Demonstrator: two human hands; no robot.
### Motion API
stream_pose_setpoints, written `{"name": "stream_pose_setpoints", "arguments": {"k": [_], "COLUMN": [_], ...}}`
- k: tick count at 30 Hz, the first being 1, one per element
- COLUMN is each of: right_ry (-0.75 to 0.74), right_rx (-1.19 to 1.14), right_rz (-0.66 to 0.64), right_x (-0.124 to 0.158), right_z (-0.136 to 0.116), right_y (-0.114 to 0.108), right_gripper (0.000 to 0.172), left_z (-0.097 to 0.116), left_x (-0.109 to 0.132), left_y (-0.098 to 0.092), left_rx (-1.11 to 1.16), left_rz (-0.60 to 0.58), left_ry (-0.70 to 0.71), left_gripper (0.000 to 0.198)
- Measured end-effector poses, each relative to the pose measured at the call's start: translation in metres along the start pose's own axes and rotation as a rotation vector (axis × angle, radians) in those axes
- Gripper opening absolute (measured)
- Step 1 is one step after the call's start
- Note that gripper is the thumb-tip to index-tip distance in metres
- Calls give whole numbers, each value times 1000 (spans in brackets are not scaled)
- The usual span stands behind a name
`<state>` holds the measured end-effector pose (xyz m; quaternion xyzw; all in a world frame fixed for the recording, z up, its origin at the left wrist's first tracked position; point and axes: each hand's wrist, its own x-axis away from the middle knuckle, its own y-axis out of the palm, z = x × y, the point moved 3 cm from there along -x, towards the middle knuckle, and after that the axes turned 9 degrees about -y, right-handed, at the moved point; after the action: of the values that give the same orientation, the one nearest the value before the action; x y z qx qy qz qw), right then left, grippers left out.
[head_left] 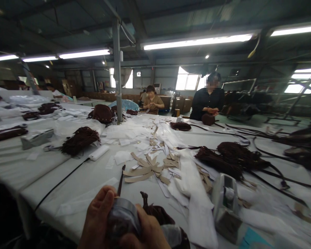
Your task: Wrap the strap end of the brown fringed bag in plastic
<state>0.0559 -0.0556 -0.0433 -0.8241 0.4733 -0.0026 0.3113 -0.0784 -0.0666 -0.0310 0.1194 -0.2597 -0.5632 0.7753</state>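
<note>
Clamping a grey glossy rounded object (pixel 123 218) at six o'clock of the view, over the near edge of the white cloth-covered table (pixel 75 176): left hand (pixel 97 219) wrapping it from nine o'clock with thumb pressing on top, right hand (pixel 149 233) closing on it from four o'clock, fingers of both together on its surface. Holding it with the thin dark brown strap (pixel 120 181) pointing to twelve o'clock, long axis running away from the body, nearer the left thumb. Sitting just beside a dark brown fringed leather piece (pixel 158 212) at two o'clock (contact with the right hand hard to tell).
</note>
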Motion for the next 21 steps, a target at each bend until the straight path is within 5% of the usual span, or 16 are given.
{"name": "stream_pose_setpoints", "arguments": {"k": [4,9,12,18,21], "right_ry": [40,-50,-64,-58,-32], "right_rx": [80,509,610,453,445], "right_rz": [81,-84,-142,-86,0], "right_x": [13,23,22,27,36], "right_z": [7,21,24,15,19], "right_y": [-8,-3,2,-5,-11], "right_gripper": [31,19,36,33,27], "left_z": [-15,-16,-13,-22,-27], "left_x": [-3,-9,-4,-2,-10], "left_y": [7,5,2,4,4], "left_rx": [61,-530,-660,-46,-1], "left_rz": [-146,-527,-455,-391,-404], "left_ry": [-101,-10,30,-87,-177], "left_gripper": [42,69,53,46,41]}}
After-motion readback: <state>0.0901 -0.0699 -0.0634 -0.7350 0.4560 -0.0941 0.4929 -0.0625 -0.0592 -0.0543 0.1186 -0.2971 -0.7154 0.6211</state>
